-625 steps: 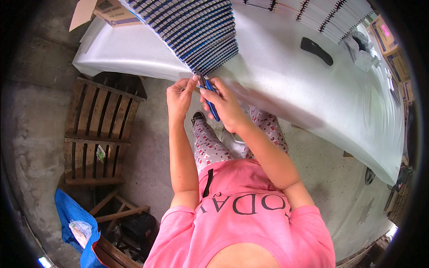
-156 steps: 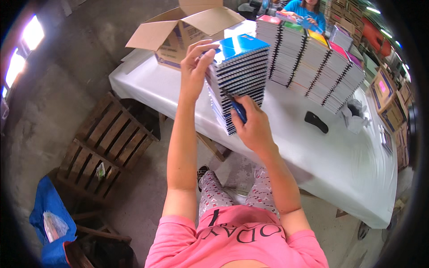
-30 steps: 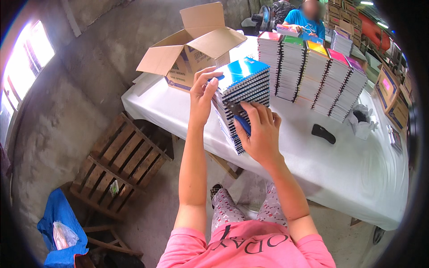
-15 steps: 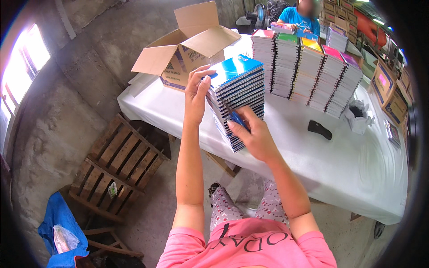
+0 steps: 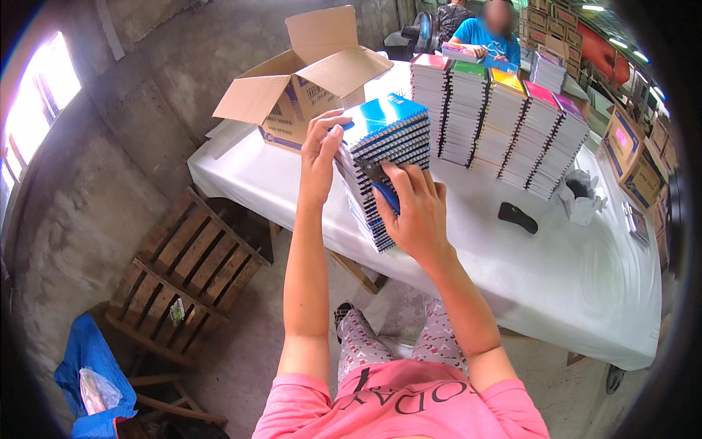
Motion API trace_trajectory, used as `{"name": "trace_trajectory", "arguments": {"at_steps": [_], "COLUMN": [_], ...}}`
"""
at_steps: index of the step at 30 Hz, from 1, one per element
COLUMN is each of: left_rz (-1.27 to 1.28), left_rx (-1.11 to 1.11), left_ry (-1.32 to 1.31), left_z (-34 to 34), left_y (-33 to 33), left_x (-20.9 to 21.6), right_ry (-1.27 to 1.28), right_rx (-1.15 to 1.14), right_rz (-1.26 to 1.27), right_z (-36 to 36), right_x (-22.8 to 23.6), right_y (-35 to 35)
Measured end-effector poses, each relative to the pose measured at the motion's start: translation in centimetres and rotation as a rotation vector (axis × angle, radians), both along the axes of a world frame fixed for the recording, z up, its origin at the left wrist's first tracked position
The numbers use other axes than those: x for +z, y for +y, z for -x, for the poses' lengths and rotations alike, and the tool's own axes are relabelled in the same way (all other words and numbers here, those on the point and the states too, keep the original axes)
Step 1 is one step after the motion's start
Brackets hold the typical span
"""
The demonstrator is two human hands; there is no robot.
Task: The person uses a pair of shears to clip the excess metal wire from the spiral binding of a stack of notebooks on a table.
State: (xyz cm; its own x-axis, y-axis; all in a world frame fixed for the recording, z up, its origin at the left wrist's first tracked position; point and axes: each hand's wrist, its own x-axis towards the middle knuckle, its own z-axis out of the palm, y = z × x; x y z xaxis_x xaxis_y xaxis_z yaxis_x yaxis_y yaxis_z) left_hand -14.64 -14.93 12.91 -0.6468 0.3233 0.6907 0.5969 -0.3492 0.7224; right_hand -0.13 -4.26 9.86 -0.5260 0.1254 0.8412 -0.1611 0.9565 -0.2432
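Slatted wood piece (image 5: 179,274): on the floor at far left, tilted, beside the table.
Open carton (image 5: 289,121): on the white-covered table (image 5: 578,293), flaps spread; the mouth is probably left open for access.
Left hand (image 5: 320,157): at the upper left corner of the blue-covered stack, fingers and thumb bent; probably steadies it. Cannot tell whether they pinch anything.
Blue-covered stack (image 5: 409,146): coil-bound notebooks, upright near the table's front edge, between the hands; bindings face right and forward, likely for easy reach.
Pliers (image 5: 387,197): blue handles, dark head over the bindings; contact unclear.
Right hand (image 5: 420,216): fingers closed around the handles, apparently to aim the head at the coils.
Coloured stacks (image 5: 504,124): in a row behind, seemingly sorted by cover colour.
Black object (image 5: 518,217): flat on the cloth, right.
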Motion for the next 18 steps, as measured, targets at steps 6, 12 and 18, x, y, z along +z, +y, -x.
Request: {"name": "trace_trajectory", "arguments": {"at_steps": [6,12,18], "left_rz": [-0.009,-0.01,-0.019], "left_rx": [0.004,-0.005,-0.003], "left_ry": [0.022,0.016,0.022], "left_z": [0.3,0.2,0.2], "left_y": [-0.2,0.1,-0.1], "left_x": [-0.4,-0.2,-0.3], "right_ry": [-0.48,-0.288,0.054], "right_rx": [0.867,0.519,0.026], "right_rz": [1.186,0.811,0.123], "right_z": [-1.3,-1.1,-1.0], "right_x": [1.5,0.4,1.5], "right_y": [0.2,-0.5,-1.5]}}
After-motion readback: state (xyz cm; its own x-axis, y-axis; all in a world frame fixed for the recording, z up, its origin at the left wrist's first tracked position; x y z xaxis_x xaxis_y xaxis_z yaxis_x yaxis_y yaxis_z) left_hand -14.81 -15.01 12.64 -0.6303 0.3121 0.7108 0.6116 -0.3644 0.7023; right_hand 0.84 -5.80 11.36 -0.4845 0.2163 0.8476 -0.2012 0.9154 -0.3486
